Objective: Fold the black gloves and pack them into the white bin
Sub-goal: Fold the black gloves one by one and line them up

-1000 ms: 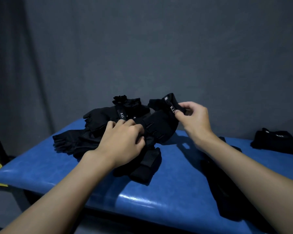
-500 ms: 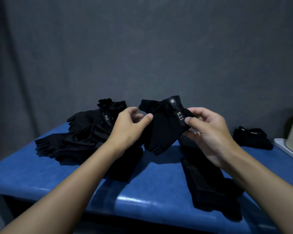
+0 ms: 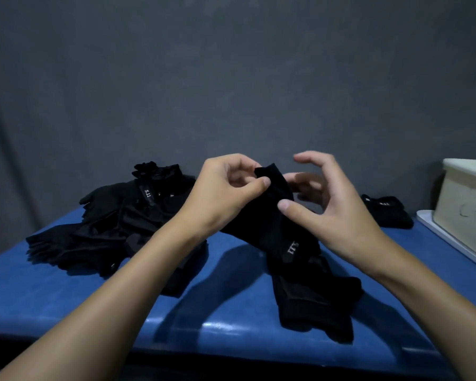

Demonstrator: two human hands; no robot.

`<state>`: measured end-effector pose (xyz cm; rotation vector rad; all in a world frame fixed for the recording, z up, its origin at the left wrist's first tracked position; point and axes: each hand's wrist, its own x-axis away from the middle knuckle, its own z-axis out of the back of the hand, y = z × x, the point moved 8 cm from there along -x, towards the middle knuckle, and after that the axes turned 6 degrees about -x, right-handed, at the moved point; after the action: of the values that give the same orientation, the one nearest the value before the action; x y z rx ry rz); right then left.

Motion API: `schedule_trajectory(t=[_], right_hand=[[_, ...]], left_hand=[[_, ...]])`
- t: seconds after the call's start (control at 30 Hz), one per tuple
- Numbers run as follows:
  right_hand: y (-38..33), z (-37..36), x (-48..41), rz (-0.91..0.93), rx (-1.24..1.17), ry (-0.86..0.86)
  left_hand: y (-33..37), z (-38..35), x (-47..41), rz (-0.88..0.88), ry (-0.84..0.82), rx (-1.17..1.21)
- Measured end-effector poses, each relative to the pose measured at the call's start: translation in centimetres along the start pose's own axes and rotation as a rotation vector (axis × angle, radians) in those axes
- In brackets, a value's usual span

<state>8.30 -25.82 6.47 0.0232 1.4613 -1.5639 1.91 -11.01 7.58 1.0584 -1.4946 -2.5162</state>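
My left hand (image 3: 226, 193) pinches the upper end of a black glove (image 3: 261, 224), which slants down to the right above the blue padded table (image 3: 231, 325), its "5.11" label low on the right side. The thumb of my right hand (image 3: 324, 207) touches that glove's right edge. Its fingers are spread, blurred and apart from the cloth. Directly under the held glove lies another black glove (image 3: 313, 303), flat on the table. The white bin (image 3: 467, 196) stands at the far right edge, only partly in view.
A loose pile of black gloves (image 3: 107, 229) covers the table's left half. One folded black glove (image 3: 388, 213) lies at the back right beside the bin. The bin rests on a flat white tray (image 3: 451, 237). A grey curtain hangs behind the table.
The glove has been turned over: its label end, earlier up by my right hand, now hangs low. My right hand has let go of the label end and spread its fingers.
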Motion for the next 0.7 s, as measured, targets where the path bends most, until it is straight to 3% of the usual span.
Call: schedule_trajectory(t=[0.13, 0.3, 0.43, 0.7], right_hand=[[0.0, -0.1, 0.1, -0.002, -0.010, 0.011], [1.5, 1.9, 0.1, -0.104, -0.250, 0.134], [1.9, 2.6, 0.5, -0.144, -0.326, 0.146], [0.5, 2.8, 1.2, 0.002, -0.013, -0.033]], left_hand=[[0.4, -1.4, 0.1, 0.021, -0.081, -0.030], [-0.9, -1.1, 0.2, 0.067, -0.233, -0.214], [-2.0, -0.7, 0.1, 0.088, -0.200, -0.167], [-0.7, -1.0, 0.1, 0.072, -0.124, -0.029]])
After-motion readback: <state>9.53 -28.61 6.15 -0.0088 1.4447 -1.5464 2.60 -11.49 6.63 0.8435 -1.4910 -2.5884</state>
